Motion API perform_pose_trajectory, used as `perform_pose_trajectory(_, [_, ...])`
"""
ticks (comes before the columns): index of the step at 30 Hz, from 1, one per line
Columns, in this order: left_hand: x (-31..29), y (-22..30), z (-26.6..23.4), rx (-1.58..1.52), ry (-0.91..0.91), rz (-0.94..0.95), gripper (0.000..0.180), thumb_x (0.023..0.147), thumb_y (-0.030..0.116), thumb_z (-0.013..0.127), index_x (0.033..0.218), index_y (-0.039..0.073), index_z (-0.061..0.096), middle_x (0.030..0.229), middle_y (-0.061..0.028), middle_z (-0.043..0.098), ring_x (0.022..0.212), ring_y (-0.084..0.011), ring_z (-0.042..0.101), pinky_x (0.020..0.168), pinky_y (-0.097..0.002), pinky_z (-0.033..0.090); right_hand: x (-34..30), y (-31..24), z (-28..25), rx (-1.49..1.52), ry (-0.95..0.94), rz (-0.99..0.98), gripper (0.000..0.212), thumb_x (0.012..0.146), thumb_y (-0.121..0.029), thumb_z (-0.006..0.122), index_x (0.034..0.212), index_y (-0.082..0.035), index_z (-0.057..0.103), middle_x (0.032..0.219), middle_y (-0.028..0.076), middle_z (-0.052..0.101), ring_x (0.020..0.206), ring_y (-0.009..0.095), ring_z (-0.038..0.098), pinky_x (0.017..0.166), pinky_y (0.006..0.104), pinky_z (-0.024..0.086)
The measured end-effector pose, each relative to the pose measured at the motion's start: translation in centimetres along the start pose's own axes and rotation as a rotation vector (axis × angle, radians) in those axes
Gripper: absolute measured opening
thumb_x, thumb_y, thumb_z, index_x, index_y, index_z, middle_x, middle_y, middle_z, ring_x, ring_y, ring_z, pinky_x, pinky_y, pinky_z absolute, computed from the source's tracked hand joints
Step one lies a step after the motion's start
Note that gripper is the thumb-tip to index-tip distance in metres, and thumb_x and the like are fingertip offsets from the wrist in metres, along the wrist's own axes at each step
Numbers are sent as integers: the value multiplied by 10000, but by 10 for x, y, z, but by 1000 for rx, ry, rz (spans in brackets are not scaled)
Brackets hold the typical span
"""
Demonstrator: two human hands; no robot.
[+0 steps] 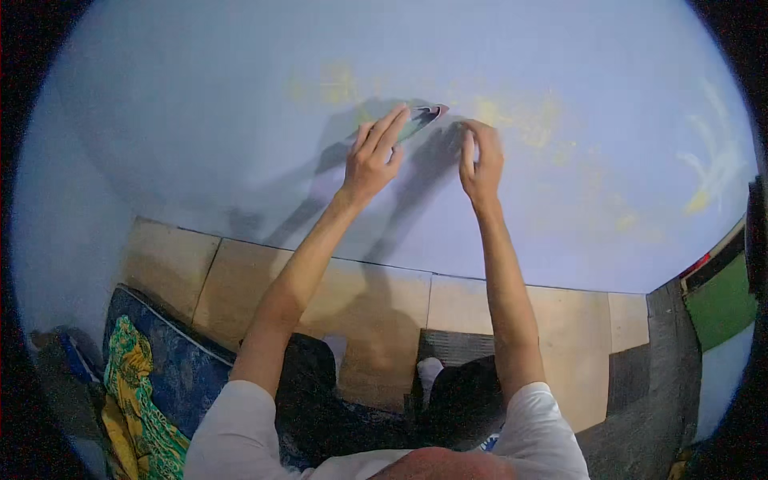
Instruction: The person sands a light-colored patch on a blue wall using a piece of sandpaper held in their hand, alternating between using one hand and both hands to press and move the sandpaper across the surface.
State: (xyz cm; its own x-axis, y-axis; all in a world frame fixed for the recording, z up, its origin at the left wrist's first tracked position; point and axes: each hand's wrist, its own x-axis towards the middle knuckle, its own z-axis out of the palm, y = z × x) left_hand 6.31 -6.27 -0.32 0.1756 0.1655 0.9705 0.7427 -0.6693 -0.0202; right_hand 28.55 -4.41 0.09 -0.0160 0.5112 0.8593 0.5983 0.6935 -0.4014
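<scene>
My left hand (pixel 371 160) is up against the pale bluish wall (pixel 264 144), fingers stretched over a small curled sheet (pixel 426 118) that looks like sandpaper. The sheet has a reddish-brown edge and a dark inner side, and its free end bends away to the right of my fingertips. Part of it is hidden behind my fingers. To the right, my right hand (pixel 483 156) is raised close to the wall with bent fingers and the thumb apart; nothing shows in it. Yellow patches (pixel 520 116) mark the wall around and beyond both hands.
Below the wall lies a floor of light brown panels (pixel 376 296). A dark blue mattress (pixel 172 336) with a green and yellow patterned cloth (pixel 132 376) is at the left. Grey matting (pixel 632 400) and a green panel (pixel 724 312) are at the right.
</scene>
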Motion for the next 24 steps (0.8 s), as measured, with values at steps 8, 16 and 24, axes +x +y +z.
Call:
perform_pose_trajectory(8, [20, 28, -6, -69, 10, -48, 739, 690, -34, 773, 1391, 91, 574, 1411, -78, 526, 1147, -274, 595, 894, -376, 551, 27, -92, 18, 503, -47, 284, 532, 1009, -218, 592, 1452, 43, 455, 1091, 238, 698, 929, 225, 696, 788, 321, 542])
perform_pose_trajectory(16, [50, 42, -32, -284, -59, -11, 504, 803, 35, 698, 1304, 69, 658, 1362, -130, 547, 1048, -270, 658, 877, -389, 569, 23, -79, 11, 348, 41, 46, 496, 1031, -223, 517, 1468, 5, 465, 1078, 233, 654, 897, 282, 648, 770, 369, 510])
perform_pose_trajectory(24, [67, 48, -30, -387, 85, -325, 349, 823, 8, 766, 1161, 92, 755, 1158, -88, 686, 1026, -187, 681, 881, -330, 560, 23, -93, -11, 368, 3, -37, 464, 1042, -180, 475, 1475, -12, 468, 1077, 225, 646, 921, 306, 651, 821, 411, 510])
